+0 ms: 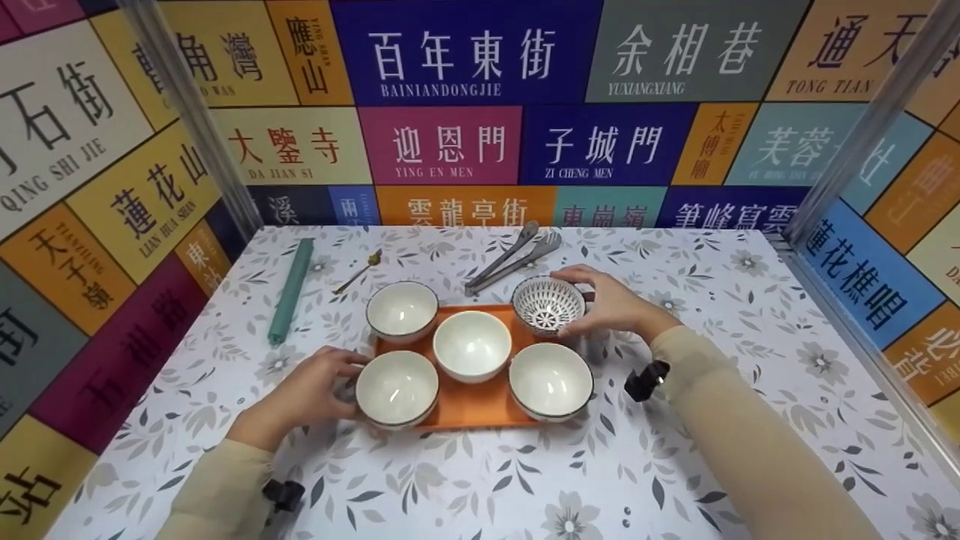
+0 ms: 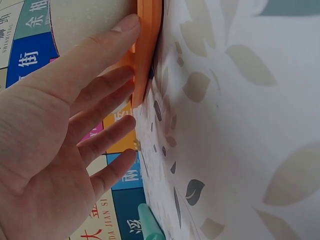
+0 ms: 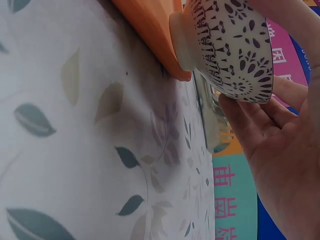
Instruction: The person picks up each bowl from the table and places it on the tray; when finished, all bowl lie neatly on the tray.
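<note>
On an orange tray (image 1: 472,405) stand white bowls: a back-left bowl (image 1: 402,309), a middle bowl (image 1: 472,346), a front-left bowl (image 1: 397,388) and a front-right bowl (image 1: 551,379). My right hand (image 1: 611,300) grips a bowl with a dark pattern (image 1: 549,306) at the tray's back-right corner, thumb on the near side and fingers at the far rim. In the right wrist view the patterned bowl (image 3: 232,50) shows its foot at the tray's edge; whether it rests there I cannot tell. Beside the front-left bowl is my left hand (image 1: 311,390), fingers spread, thumb by the tray's edge.
Behind the tray lie grey tongs (image 1: 514,259). A thin dark stick with a gold-coloured end (image 1: 358,271) and a green rolled cloth or mat (image 1: 291,292) lie at the back left. The table has a leaf-patterned cover (image 1: 480,487), with sign-printed walls (image 1: 442,142) around it.
</note>
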A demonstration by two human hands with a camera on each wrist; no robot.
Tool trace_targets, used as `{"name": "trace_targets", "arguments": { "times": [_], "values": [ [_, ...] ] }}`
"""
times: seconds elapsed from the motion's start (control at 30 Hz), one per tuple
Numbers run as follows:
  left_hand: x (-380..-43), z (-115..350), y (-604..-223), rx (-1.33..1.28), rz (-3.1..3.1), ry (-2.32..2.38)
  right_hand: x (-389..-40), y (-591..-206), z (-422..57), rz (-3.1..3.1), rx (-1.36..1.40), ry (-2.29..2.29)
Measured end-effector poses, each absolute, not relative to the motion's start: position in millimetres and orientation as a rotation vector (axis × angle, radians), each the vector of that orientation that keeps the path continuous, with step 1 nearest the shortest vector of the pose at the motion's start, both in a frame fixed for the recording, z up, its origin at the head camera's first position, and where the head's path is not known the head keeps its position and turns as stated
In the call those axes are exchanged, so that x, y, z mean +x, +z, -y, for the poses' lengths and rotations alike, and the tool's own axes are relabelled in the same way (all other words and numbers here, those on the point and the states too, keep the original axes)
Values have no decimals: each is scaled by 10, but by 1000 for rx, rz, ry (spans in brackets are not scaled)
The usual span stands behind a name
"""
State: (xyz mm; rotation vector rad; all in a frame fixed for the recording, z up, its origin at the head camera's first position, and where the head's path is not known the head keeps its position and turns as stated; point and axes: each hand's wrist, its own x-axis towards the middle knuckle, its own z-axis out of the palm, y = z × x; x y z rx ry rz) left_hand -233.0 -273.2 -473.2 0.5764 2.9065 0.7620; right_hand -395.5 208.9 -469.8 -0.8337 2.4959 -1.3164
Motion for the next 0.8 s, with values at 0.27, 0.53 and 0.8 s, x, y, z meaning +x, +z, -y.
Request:
{"name": "trace_targets", "arguments": {
  "times": [0.27,0.53,0.8],
  "values": [
    [-2330,2767,-4734,647,-2917,747,-3975,-4743,-1982,-2582,-835,-1144],
    [-2318,2790,-4734,677,-2932,741,-3986,-4731,-2029,-2466,-862,-1161],
    [-2326,2792,-4717,713,-2921,723,-3908,-4746,-2248,-2390,-767,-1340]
  ]
}}
